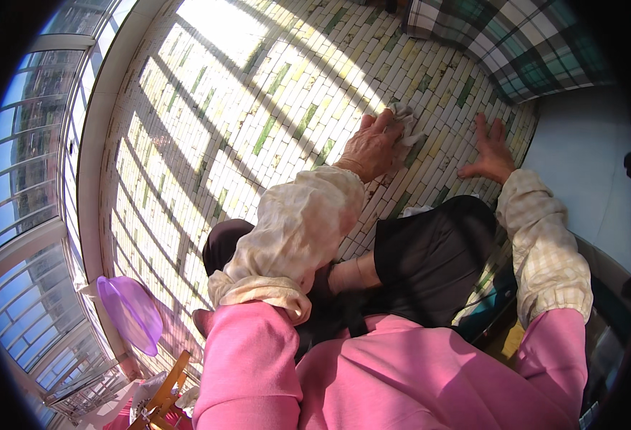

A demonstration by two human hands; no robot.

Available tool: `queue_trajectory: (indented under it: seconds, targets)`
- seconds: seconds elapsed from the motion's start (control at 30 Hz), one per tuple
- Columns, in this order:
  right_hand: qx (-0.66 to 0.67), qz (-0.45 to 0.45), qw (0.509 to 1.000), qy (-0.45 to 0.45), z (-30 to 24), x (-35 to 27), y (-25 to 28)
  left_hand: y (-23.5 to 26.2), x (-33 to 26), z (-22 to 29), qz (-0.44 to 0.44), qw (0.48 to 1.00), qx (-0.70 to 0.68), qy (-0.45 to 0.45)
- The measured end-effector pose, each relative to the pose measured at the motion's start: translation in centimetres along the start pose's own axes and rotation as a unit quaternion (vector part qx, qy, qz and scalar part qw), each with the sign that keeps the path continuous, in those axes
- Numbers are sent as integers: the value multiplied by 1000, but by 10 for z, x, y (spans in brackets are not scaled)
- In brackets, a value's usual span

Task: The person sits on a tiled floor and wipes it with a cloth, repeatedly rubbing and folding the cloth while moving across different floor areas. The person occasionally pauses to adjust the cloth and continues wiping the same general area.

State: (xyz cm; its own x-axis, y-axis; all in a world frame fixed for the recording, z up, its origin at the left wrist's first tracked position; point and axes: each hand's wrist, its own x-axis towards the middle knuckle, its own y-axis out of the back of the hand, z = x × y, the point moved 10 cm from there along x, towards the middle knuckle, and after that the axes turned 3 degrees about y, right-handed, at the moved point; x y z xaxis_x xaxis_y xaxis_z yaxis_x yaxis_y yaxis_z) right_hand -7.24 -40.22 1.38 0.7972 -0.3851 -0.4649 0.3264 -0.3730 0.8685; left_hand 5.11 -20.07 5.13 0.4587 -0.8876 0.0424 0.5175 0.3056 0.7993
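Note:
My left hand (373,148) presses a crumpled greyish-white cloth (406,136) against a surface patterned with small cream, yellow and green rectangles (294,93). Its fingers curl over the cloth, which sticks out past the fingertips on the right. To the right of it, my right hand (490,154) has its fingers spread over the same surface and holds nothing. A bit of something white (417,211) shows beside my bent knee; I cannot make out what it is. Checked cream sleeve covers (308,218) wrap both forearms.
Bent legs in dark trousers (434,236) are just below my hands. Green-and-white plaid fabric (516,46) hangs at the upper right, above a pale blue panel (581,165). Barred windows (29,143) line the left; a purple basin (130,315) and wooden piece (161,398) stand lower left.

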Motion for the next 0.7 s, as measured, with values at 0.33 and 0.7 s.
queue_trajectory:
  seconds: [0.33,0.7]
  targets:
    - [-7,7,1000,14,8,4,-5,144,-110,-228,-80,825,201,522]
    - [5,-6,1000,-1,7,10,-4,2,4,-25,52,962,169,210]
